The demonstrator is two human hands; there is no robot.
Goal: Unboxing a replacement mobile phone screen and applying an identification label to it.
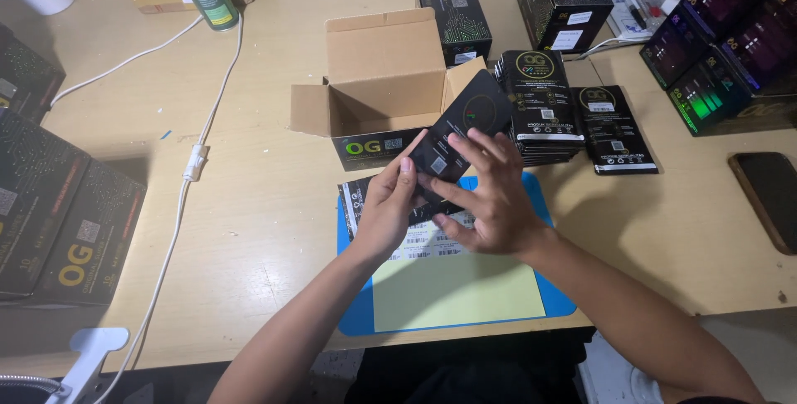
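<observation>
Left hand [390,205] and right hand [490,200] pinch a flat black cardboard packet [461,126]; open brown cardboard box [383,80] at twelve o'clock, black packet stack [544,109] at one, bare wooden table [257,205] at nine.

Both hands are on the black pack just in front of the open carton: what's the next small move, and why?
Probably tip the black pack forward into the open carton. Both the left hand and the right hand hold it tilted at the carton's front edge, the flaps are open, and more packs wait stacked beside it.
</observation>
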